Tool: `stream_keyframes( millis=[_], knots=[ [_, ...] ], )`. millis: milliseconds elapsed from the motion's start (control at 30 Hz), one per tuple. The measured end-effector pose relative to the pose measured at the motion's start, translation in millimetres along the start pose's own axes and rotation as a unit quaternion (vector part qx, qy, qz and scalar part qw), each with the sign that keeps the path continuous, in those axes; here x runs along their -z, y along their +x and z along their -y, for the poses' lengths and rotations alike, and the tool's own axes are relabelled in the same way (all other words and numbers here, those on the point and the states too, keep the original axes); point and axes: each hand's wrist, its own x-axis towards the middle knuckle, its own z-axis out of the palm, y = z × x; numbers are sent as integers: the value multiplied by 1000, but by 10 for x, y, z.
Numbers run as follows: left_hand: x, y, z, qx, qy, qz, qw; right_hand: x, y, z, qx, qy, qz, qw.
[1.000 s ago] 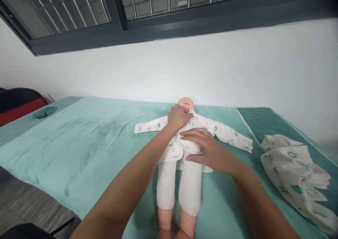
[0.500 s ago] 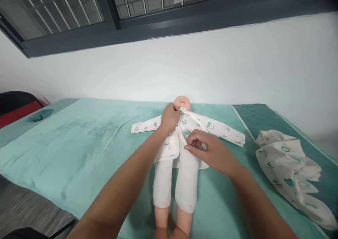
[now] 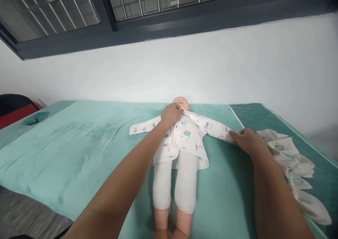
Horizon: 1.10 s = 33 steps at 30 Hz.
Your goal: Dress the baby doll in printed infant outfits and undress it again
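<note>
L arm (image 3: 126,175) stretched fwd, L hand (image 3: 171,114) pinched printed shirt (image 3: 187,135) at collar (image 3: 184,110); R hand (image 3: 249,141) was out to R, fingers narrow, gripping sleeve (image 3: 218,129) nr end. Baby doll (image 3: 186,182) lay supine on green bed (image 3: 87,154).

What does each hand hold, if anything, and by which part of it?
Right hand: the shirt, by the end of one sleeve. Left hand: at the shirt's collar; whether it grips there cannot be told.
</note>
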Motion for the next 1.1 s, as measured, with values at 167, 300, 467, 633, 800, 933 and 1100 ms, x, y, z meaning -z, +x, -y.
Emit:
stream_keyframes(
  millis=[167,300,467,633,800,933,1100],
  knots=[
    [23,-47,-9,-1,-31,-9,999,-36,76,64,-4,47,-48,998],
    [34,-96,-53,-9,-97,-19,995,-77,183,94,-2,84,-126,988],
    [18,-118,-135,-3,-155,-19,988,-161,328,81,-7,169,-178,969],
    [9,-93,-121,8,-106,-25,994,-222,486,109,3,186,-160,970],
    [-7,-73,-42,12,-51,-42,998,-270,572,175,-19,169,-155,973],
    [-10,-162,-11,4,-74,-56,996,-232,553,200,-10,160,-124,979],
    [64,-619,265,-37,-186,-121,974,-92,339,397,51,168,-147,973]
  ],
)
